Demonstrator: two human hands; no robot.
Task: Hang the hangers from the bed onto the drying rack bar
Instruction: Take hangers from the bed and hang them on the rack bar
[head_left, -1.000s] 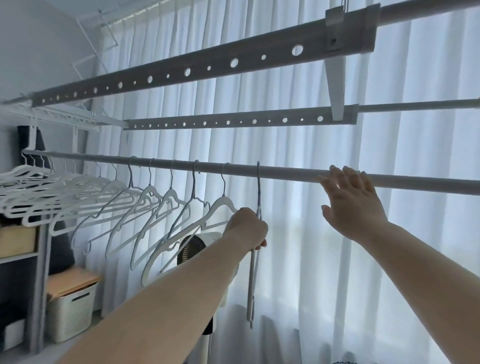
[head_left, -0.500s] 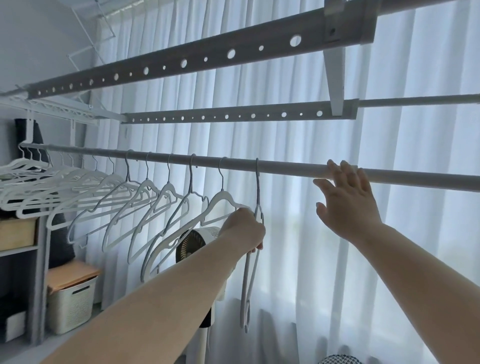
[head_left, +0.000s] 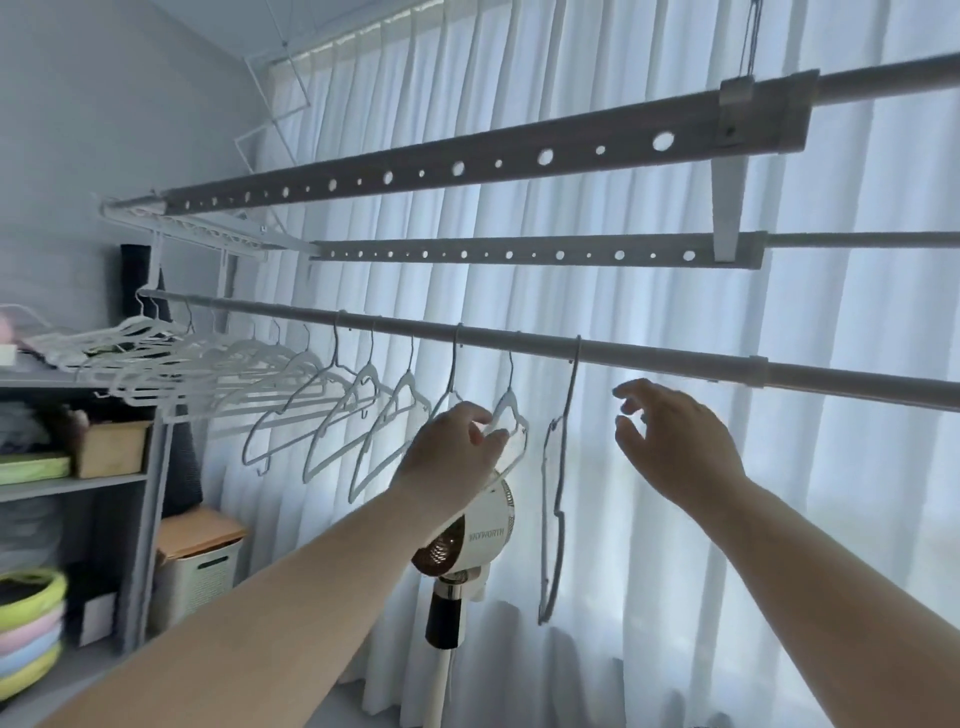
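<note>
Head view: hanger hangs between left hand and right hand.

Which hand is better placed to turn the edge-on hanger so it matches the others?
Right. The right hand is open, empty and just beside the edge-on hanger. The left hand has its fingers curled on the neighbouring white hanger.

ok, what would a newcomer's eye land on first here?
The row of white hangers strung along the drying rack bar, bunching toward the left. Mid-frame, the left hand grips one white hanger; beside it an edge-on hanger hangs free, the right hand open just under the bar.
</note>
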